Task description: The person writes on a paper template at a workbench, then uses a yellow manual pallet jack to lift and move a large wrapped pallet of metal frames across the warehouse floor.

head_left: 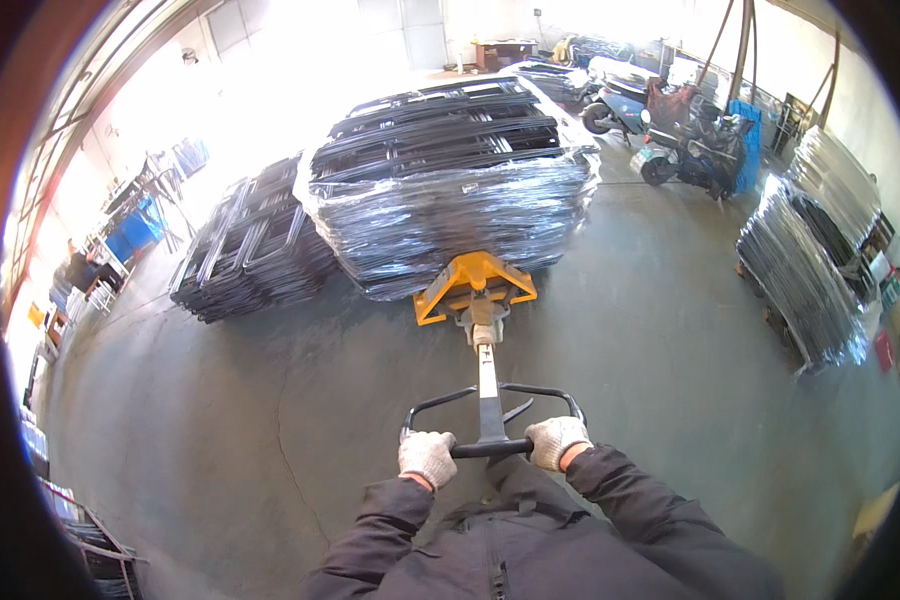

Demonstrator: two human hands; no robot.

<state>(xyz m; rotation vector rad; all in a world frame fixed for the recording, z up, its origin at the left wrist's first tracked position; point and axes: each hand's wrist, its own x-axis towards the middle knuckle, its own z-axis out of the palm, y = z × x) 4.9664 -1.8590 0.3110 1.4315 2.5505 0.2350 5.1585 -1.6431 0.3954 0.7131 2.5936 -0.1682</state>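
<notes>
Both my hands wear pale knitted gloves and grip the black loop handle of a yellow pallet jack. My left hand is wrapped round the left end of its crossbar, and my right hand holds the right end. Between them a dark lever sits beside the shaft, apart from my fingers. The shaft runs forward to the jack's yellow body, which stands against a large stack of black metal frames wrapped in clear film. Any forks are hidden beneath that load.
Unwrapped black frames are stacked close to the load's left side. Film-wrapped frames stand at the right. Parked scooters are at the back right, near a blue rack. A seated person is far left. Grey concrete floor surrounds me.
</notes>
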